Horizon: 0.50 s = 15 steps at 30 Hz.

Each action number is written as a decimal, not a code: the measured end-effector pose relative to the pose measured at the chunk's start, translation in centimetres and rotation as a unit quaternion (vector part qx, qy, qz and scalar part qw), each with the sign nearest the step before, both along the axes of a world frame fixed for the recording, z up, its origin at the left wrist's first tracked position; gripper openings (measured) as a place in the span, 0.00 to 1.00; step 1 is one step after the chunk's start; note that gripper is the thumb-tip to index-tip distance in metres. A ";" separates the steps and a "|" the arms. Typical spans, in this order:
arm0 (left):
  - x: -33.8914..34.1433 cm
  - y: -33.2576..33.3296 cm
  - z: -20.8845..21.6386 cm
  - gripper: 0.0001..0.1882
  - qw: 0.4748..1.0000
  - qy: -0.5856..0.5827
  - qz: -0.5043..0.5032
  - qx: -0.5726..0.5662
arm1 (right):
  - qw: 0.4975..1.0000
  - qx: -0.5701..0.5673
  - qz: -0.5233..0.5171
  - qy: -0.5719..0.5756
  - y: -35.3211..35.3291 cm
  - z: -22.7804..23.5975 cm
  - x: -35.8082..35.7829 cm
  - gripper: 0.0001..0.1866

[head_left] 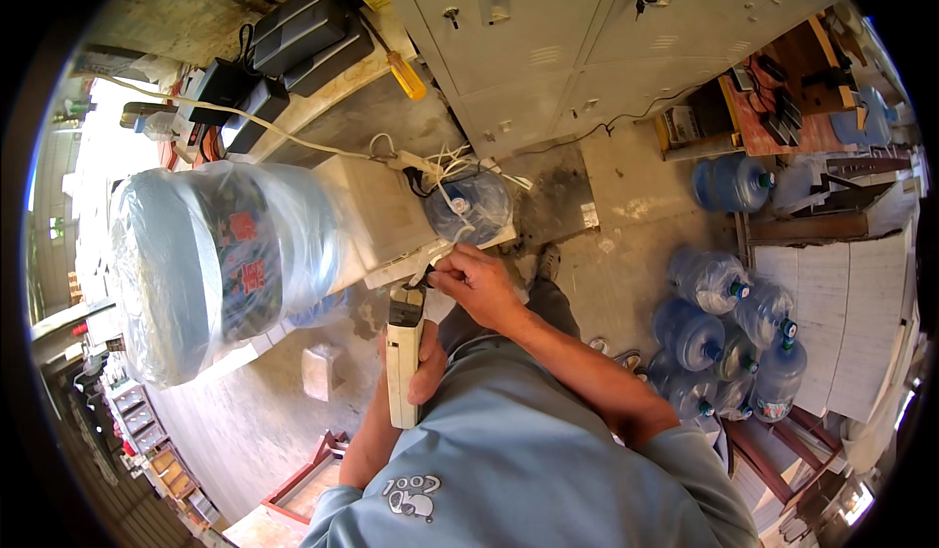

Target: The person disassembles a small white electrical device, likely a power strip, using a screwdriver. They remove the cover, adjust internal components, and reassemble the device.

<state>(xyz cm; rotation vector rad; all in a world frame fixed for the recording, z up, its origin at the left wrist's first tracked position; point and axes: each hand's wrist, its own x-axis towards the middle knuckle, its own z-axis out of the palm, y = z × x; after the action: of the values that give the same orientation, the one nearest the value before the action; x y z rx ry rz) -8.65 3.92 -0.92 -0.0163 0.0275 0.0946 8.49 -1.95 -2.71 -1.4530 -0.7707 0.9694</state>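
Note:
My left hand (426, 364) is wrapped round a long, cream-coloured, box-shaped device (402, 377) with a dark grey upper end, held upright before my body. At that dark end, my right hand (477, 288) has its fingers pinched together on a small black piece (424, 276); its exact kind is too small to tell. The piece is close to the device's top, and I cannot tell whether the two are joined. Just beyond my right hand stands a clear blue water jug (469, 207). White cables and a power strip (415, 162) lie above it.
A plastic-wrapped water jug (186, 264) lies across the left side. Grey metal lockers (528, 39) stand ahead. Dark boxes and a yellow-handled screwdriver (404, 75) rest on a ledge at upper left. Several empty-looking jugs (690, 333) are grouped on the floor at right.

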 end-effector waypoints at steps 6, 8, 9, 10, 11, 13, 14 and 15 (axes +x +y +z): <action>-0.5 -0.2 -0.8 0.30 0.997 0.003 -0.068 -0.036 | 0.992 0.014 -0.103 -0.073 1.4 -0.6 -2.0 0.07; -0.8 0.1 -0.6 0.31 0.995 0.030 -0.093 -0.027 | 0.993 0.004 -0.115 -0.023 1.3 0.3 -2.3 0.08; -0.5 0.4 0.0 0.30 0.993 0.048 -0.109 -0.016 | 0.993 0.000 -0.119 0.002 1.2 0.6 -2.5 0.08; -0.5 0.6 0.4 0.30 0.990 0.066 -0.125 -0.006 | 0.991 0.016 -0.129 0.005 1.1 -0.1 -2.9 0.07; -1.4 0.7 -0.3 0.35 0.987 0.106 -0.117 -0.025 | 0.990 0.031 -0.139 0.009 1.0 -1.5 -3.3 0.07; -1.1 1.4 0.2 0.35 0.973 0.117 -0.189 0.057 | 0.989 0.044 -0.109 -0.086 0.5 -1.8 -3.2 0.07; -0.8 1.8 0.4 0.35 0.962 0.121 -0.225 0.097 | 0.986 0.075 -0.110 -0.103 0.4 -2.7 -3.3 0.06; -0.6 2.1 0.5 0.34 0.955 0.120 -0.247 0.113 | 0.985 0.090 -0.101 -0.106 0.2 -3.7 -3.2 0.06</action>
<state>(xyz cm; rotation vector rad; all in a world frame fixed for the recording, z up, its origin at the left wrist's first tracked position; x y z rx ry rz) -9.28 6.06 -0.37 0.2316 0.2632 -0.4027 5.25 -1.70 -6.40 -1.4574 -0.8238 0.5828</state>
